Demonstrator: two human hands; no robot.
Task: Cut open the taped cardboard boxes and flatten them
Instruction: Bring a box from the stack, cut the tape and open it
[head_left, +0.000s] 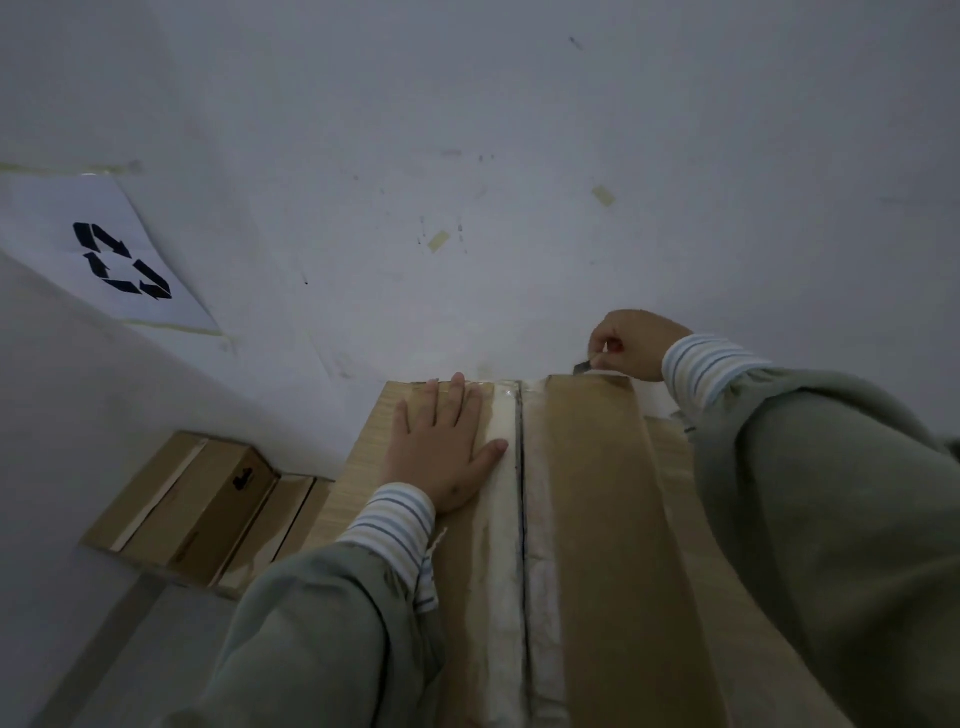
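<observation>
My left hand lies flat on the box; right hand pinches the knife at its far edge. I'd cut shallow, away from fingers.

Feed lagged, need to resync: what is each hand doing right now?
Left hand: open, flat on the box top.
Right hand: closed on a small cutter at the box's far edge.

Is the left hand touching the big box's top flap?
Touching. The head view shows the left hand lying flat on the box, fingers spread.
</observation>
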